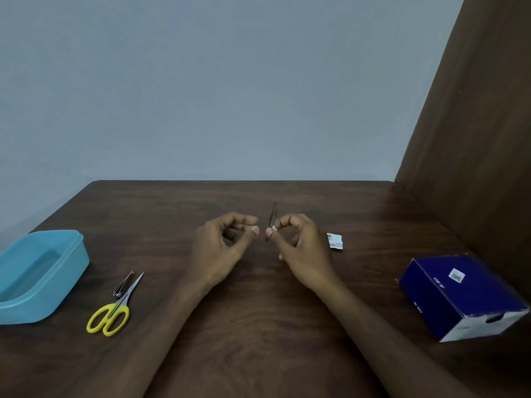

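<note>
The right hand (301,251) pinches a thin dark tool (273,216), perhaps tweezers, though the view is too soft to be sure. Thumb and forefinger close on its lower part, with a small white scrap (274,227) at the pinch. The tool is held above the middle of the table (258,334). Its long axis runs nearly upright in the picture, with the free end pointing away from the person and leaning slightly right.

The left hand (227,248) sits just beside it, to the tool's left. Its fingers (255,231) are curled into a ring, thumb tip against forefinger. I cannot tell whether they pinch anything small or are empty. A narrow gap separates the left thumb tip from the tool and the right thumb, so the two hands are near but apart.

The coming move likely turns on that gap. The left hand is the free hand nearest the tool and would have to move a little to the right to reach the tool or the scrap, and the tool's lower end is the closer part.

A torn packet (334,241) lies just right of the right hand. Scissors (115,311) with a small metal clip (123,284) touching them, and a blue tub (71,271), lie well to the left. A dark blue box (459,297) is well to the right.
</note>
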`<state>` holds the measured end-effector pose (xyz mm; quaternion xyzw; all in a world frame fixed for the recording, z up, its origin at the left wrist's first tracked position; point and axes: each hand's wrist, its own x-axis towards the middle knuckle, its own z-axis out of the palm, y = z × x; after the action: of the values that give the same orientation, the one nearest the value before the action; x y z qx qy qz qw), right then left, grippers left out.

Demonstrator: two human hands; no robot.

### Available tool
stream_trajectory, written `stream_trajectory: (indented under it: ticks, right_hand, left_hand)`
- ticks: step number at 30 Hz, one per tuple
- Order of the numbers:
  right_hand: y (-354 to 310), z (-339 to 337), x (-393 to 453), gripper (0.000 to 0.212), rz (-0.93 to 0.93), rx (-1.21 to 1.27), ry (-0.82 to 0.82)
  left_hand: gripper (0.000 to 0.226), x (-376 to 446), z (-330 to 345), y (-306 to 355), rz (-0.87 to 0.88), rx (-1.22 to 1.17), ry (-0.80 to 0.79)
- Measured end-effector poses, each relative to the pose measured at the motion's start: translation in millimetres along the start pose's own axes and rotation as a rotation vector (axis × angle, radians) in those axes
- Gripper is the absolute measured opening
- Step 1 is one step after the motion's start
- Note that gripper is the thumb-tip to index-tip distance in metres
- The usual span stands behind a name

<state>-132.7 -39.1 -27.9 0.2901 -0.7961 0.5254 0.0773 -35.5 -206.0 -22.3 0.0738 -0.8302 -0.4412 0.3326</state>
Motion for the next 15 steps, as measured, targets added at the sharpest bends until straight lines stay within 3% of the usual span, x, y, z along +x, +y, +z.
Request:
stream_trajectory:
  ticks: [3, 7, 9, 15]
  right_hand:
    - [-4.0, -3.8, -7.4, 0.014, -0.179, -0.289, -0.003]
    - [-12.3, -1.8, -13.1, 0.012, -0.319, -0.330, 0.016]
    - [-10.9, -0.5, -12.9, 0.009, -0.360, -0.345, 0.033]
    - [-0.6, -3.3, -6.2, 0.011, -0.204, -0.231, -0.006]
  left_hand:
    - [0.018, -1.6, 0.0, 4.1, 0.038, -0.020, 0.005]
    - [0.012, -3.4, 1.7, 6.7, 0.158, 0.046, 0.102]
    - [0.016, -1.6, 1.7, 4.1, 0.114, 0.035, 0.135]
    - [0.015, 3.3, 0.7, 1.6, -0.081, -0.316, 0.067]
